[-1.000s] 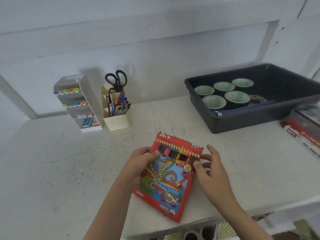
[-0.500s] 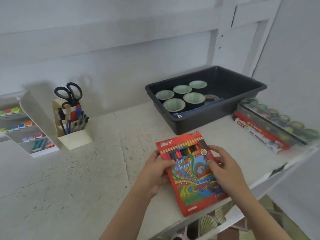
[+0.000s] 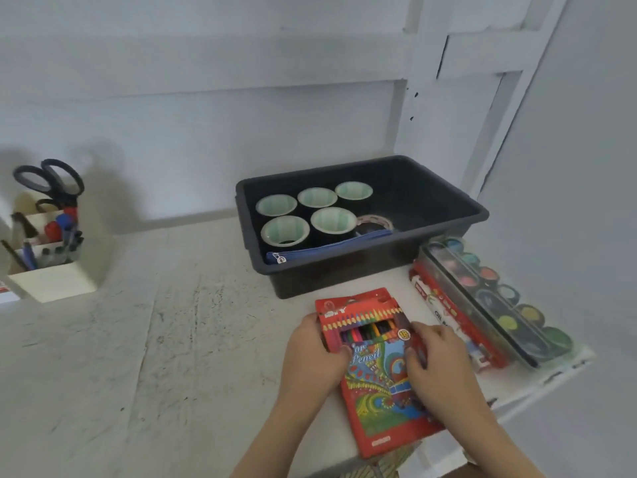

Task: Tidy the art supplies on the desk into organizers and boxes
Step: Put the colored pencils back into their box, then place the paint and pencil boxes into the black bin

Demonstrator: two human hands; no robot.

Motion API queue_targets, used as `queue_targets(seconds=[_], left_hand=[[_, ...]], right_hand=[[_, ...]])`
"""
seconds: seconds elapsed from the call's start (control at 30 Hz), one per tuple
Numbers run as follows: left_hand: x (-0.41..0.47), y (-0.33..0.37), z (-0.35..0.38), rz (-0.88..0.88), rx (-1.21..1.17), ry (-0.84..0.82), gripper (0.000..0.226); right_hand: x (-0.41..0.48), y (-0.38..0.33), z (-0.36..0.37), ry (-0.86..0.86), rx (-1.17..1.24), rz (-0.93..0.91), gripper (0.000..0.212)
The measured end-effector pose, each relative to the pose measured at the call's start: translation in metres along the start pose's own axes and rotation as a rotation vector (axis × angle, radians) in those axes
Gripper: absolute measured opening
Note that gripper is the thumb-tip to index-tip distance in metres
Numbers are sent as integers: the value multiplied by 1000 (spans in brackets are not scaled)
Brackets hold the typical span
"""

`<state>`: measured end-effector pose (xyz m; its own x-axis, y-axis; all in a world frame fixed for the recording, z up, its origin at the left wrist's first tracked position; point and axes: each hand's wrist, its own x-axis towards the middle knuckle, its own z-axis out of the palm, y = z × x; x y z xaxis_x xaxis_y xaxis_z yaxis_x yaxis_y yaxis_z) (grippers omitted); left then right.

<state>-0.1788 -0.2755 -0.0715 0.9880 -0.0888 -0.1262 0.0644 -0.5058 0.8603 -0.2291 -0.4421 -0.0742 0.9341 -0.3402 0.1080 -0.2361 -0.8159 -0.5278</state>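
Observation:
A red colour pencil box point(image 3: 375, 384) lies at the desk's front edge, pencil tips showing through its window. My left hand point(image 3: 312, 353) grips its left edge, thumb over the front. My right hand point(image 3: 436, 360) grips the right edge, fingers curled onto the cover. Behind it stands a dark grey bin point(image 3: 458, 232) with several tape rolls point(image 3: 333, 219) and a blue zip pouch point(image 3: 327, 248) inside.
A red oil pastel box point(image 3: 444, 315) and a clear-lidded paint pot set point(image 3: 496, 298) lie at the right edge of the desk. A cream pen holder point(image 3: 51, 281) with scissors point(image 3: 48, 181) stands far left. The white desk point(image 3: 172, 339) ends just below the pencil box.
The pencil box has moved right with both hands still on it, now beside the pastel box. The view has swung right, so the marker rack is out of frame.

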Motion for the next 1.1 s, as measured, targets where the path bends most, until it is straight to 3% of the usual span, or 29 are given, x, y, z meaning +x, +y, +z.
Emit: queue_targets(seconds=[0.13, 0.43, 0.47, 0.57, 0.63, 0.7, 0.8, 0.9, 0.97, 1.03, 1.1], left_hand=[[5, 9, 14, -18, 122, 99, 33], [0, 28, 27, -109, 400, 153, 10], [-2, 33, 27, -123, 475, 155, 13], [-2, 42, 30, -106, 637, 176, 50], [1, 51, 36, -22, 592, 198, 64], [5, 63, 44, 69, 472, 198, 59], [16, 81, 62, 112, 232, 83, 45], [26, 99, 79, 52, 38, -156, 51], [30, 110, 90, 60, 50, -262, 56], [32, 118, 101, 35, 134, -348, 60], [32, 123, 113, -30, 217, -446, 62]], right_hand=[[13, 12, -5, -50, -19, -121, 38], [29, 28, -10, -128, 26, -251, 48], [31, 29, -11, -137, 22, -264, 50], [37, 29, -16, -159, 10, -306, 50], [41, 28, -24, -153, 38, -338, 44], [45, 27, -34, -133, 76, -376, 42], [51, 28, -56, -102, 159, -420, 39], [63, 32, -84, -88, 302, -410, 31], [74, 41, -99, 2, 350, -362, 23], [85, 54, -108, 88, 209, -262, 29], [95, 71, -112, 21, -5, -79, 41]])
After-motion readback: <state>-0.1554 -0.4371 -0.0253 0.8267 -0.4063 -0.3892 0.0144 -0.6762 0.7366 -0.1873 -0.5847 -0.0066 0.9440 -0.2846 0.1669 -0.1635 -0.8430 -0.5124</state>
